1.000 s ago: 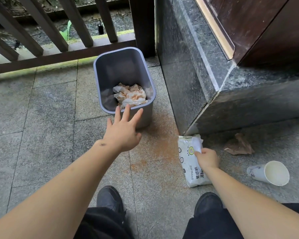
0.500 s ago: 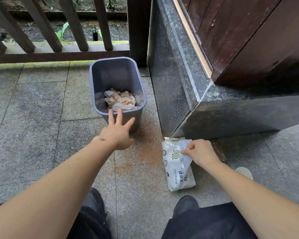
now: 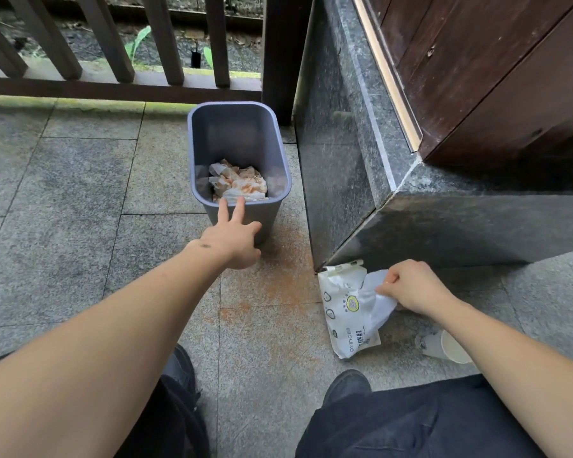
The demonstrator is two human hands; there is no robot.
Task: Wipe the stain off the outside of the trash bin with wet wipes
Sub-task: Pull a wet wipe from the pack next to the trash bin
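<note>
1. Head view, bin: the grey trash bin (image 3: 239, 153) stands upright on the stone floor (image 3: 80, 226), near the dark railing post (image 3: 277, 54) and just beside the polished stone plinth (image 3: 338, 160). Crumpled wipes with orange stains (image 3: 239, 185) lie at its bottom.
2. Head view, left hand: the left hand (image 3: 234, 239) reaches forward with straight, spread fingers; two fingertips lie against the bin's near rim, and the thumb points toward its near wall. It holds nothing.
3. Head view, right hand: the right hand (image 3: 414, 285) pinches a white wet wipe (image 3: 376, 302) between thumb and fingers, the sheet half drawn out of the wipes pack (image 3: 344, 312), which lies flat on the floor at the plinth's corner.
4. Head view, surroundings: an orange-brown stain (image 3: 278, 276) spreads over the floor between bin and pack. A paper cup (image 3: 450, 348) lies on its side under the right forearm. Two dark shoes and dark trousers fill the lower edge.
</note>
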